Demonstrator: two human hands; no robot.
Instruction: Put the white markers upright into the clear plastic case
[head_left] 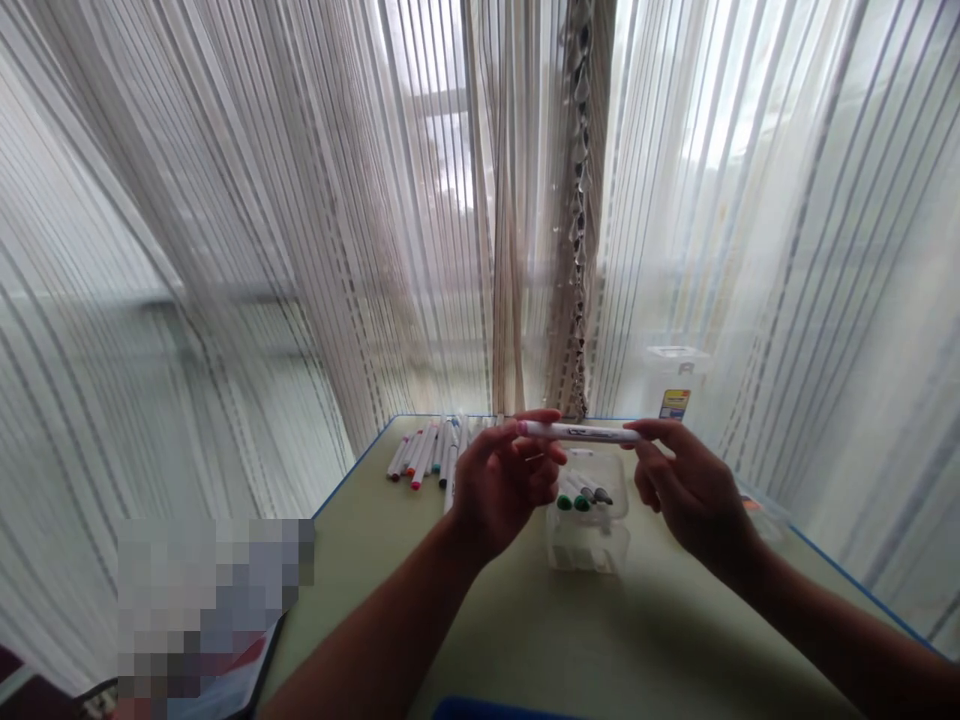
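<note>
A white marker (581,432) with a pink end is held level above the table, stretched between both hands. The fingers of my left hand (506,475) pinch its pink end. At the other end, the fingertips of my right hand (686,480) grip the white tip. Dark printing runs along the barrel, too small to read. Below and between the hands stands an open clear plastic case (589,555), with several green- and grey-ended markers (581,497) lying in its far half. To the left of my left hand lies a loose pile of white markers (424,455) with colored ends.
A clear container with a yellow label (675,385) stands at the back right. Another clear item (761,515) lies beyond my right wrist. Striped sheer curtains (300,200) hang behind the blue-edged table (375,600). A blue object (495,710) shows at the bottom edge.
</note>
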